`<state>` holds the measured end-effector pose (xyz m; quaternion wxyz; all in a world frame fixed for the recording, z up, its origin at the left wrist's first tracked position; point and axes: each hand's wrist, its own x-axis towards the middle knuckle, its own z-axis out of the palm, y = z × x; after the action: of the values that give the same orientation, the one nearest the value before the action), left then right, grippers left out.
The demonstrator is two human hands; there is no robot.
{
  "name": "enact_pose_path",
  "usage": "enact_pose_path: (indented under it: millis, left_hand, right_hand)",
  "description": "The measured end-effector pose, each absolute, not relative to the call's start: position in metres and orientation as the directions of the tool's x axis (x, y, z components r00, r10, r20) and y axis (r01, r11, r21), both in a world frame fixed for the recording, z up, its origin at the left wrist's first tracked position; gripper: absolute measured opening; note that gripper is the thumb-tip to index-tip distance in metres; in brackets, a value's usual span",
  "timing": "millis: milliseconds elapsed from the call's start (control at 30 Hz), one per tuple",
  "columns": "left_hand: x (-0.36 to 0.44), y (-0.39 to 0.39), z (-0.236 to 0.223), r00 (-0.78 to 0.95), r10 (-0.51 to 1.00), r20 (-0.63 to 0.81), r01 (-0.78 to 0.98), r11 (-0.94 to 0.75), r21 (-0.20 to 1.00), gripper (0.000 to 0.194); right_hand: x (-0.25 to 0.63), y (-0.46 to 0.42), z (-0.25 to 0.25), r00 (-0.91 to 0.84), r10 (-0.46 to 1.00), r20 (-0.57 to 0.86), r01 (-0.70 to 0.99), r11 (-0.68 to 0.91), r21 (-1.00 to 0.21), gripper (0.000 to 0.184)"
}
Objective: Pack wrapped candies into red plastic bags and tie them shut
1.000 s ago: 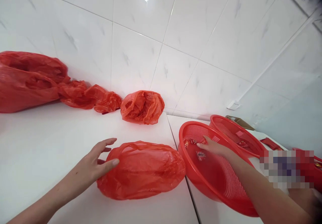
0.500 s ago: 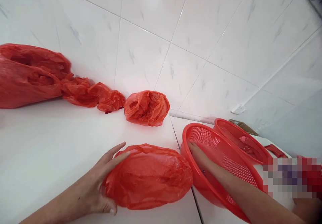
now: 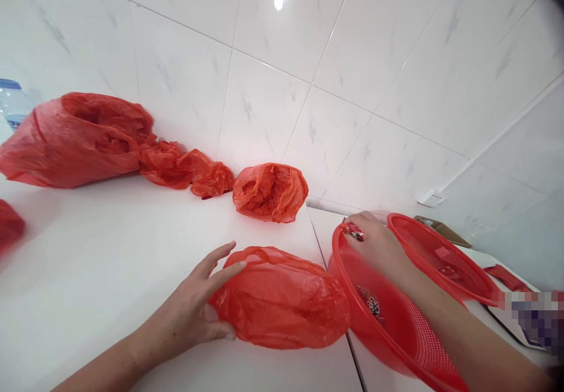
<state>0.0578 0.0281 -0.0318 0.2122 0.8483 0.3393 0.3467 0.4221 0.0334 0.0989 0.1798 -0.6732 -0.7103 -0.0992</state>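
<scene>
My left hand [image 3: 198, 298] has its fingers and thumb spread at the left end of a red plastic bag [image 3: 286, 298], which lies on the white table with its mouth wide. The fingertips touch or nearly touch the bag's rim. Over the far rim of a red mesh basket [image 3: 396, 333], my right hand [image 3: 374, 242] is closed on a small red packet [image 3: 353, 231], mostly covered by the fingers. Inside that basket lies another dark and red printed packet [image 3: 370, 305].
A second red basket [image 3: 440, 257] holding some packets stands behind to the right, near a cardboard box [image 3: 445, 230]. Along the tiled wall sit a full red bag [image 3: 83, 145], crumpled bags [image 3: 189, 168] and an upright red bag [image 3: 271, 193]. A clear bottle [image 3: 12, 104] stands far left.
My right hand has come up out of the basket and now shows a small red packet. My left hand stays at the bag. The view has shifted slightly left.
</scene>
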Motion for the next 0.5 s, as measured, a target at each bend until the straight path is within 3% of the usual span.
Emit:
enact_pose_path:
  millis: [100,300,400,500]
  left_hand:
    - [0.058,0.029,-0.033,0.54,0.704,0.46,0.431,-0.701,0.568,0.085]
    - [0.058,0.031,-0.036,0.533,0.702,0.472,0.412,-0.703,0.58,0.068]
    - [0.057,0.03,-0.034,0.538,0.721,0.436,0.424,-0.679,0.599,0.062]
    - [0.056,0.03,-0.03,0.542,0.728,0.42,0.422,-0.668,0.613,0.058]
  right_hand:
    - [0.376,0.022,0.109,-0.186,0.908,0.376,0.965,0.242,-0.106,0.014]
    - [0.304,0.011,0.068,-0.578,0.811,0.093,0.814,0.581,-0.01,0.018]
    - [0.31,0.016,0.068,-0.562,0.822,0.096,0.821,0.568,-0.055,0.038]
    - [0.342,0.02,0.088,-0.309,0.919,0.243,0.941,0.332,-0.06,0.035]
